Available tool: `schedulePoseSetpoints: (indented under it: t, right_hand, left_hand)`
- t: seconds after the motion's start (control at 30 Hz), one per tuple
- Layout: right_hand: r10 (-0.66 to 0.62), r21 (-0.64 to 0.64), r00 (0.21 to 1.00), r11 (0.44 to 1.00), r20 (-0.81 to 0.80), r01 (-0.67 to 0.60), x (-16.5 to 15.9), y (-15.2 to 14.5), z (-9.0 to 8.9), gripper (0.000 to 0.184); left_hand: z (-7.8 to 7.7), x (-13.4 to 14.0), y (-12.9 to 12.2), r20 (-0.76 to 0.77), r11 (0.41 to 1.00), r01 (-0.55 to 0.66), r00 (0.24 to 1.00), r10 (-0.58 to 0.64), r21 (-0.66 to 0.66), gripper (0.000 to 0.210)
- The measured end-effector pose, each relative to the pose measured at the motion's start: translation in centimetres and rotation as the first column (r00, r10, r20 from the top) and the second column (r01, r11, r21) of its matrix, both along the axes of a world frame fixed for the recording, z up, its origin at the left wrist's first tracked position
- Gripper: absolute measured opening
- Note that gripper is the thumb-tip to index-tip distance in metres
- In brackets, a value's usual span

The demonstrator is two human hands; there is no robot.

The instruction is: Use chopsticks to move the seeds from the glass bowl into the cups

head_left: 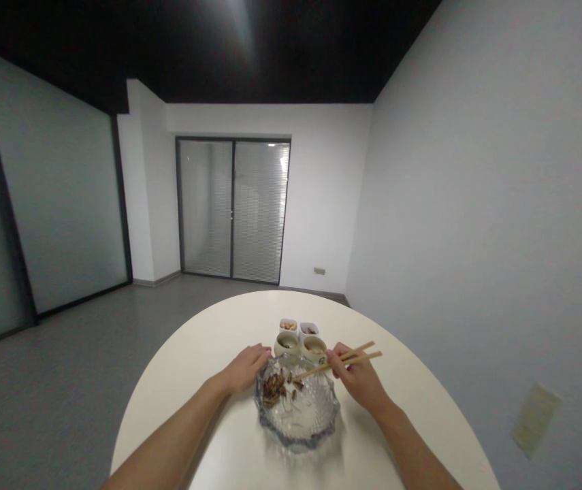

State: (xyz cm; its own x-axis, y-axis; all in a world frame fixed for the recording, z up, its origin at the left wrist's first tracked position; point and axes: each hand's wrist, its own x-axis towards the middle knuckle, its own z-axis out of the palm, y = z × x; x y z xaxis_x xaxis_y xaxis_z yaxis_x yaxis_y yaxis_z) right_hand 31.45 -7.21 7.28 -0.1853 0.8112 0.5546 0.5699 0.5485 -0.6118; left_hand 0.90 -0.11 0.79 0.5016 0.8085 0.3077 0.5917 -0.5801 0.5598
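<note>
A clear glass bowl [316, 422] with a scalloped rim stands on the round table. Dark brown, striped small pieces [273, 391] are heaped at its left side, with a few scattered towards the middle; their exact kind is hard to tell. My right hand [354, 374] grips a pair of wooden chopsticks [316, 370], whose tips reach down into the bowl near the loose pieces. At the bowl's upper left edge lies my left hand [247, 367], fingers stretched out and nothing visible in them; whether it presses on the rim is unclear.
Behind the bowl stand two small round cups, a left cup [287, 344] and a right cup [314, 348]. Farther back are a white dish of light nuts [288, 325] and a white dish with dark bits [310, 330]. The pale table [193, 347] has a curved edge; a wall [474, 238] rises right.
</note>
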Motion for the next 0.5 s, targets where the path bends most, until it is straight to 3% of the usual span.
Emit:
schedulePoseSetpoints:
  t: [0.33,0.5]
  right_hand:
    - [-0.002,0.059,1.000,0.998,0.017,0.001,-0.04,-0.20,-0.07,0.052]
    - [-0.027,0.013,0.999,1.000,-0.033,0.027,0.27,-0.09,0.17,0.053]
  left_hand:
    - [0.03,-0.01,-0.02,-0.006,1.000,-0.004,1.000,0.004,0.007,0.068]
    - [-0.09,-0.06,-0.04,0.008,1.000,-0.003,1.000,0.003,0.007,0.067]
